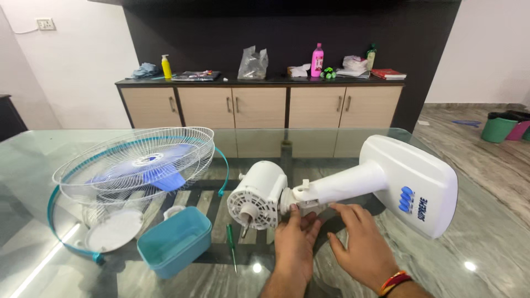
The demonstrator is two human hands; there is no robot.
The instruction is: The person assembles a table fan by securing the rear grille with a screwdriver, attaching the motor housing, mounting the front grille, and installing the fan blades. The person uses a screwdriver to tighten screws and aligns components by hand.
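Head view shows me my left hand and right hand, both open with fingers touching the white fan motor's neck just above them, a green screwdriver lying left of my left hand.

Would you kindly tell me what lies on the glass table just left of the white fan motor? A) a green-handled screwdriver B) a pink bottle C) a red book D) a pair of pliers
A: a green-handled screwdriver lies on the glass table between the teal box and the fan motor.
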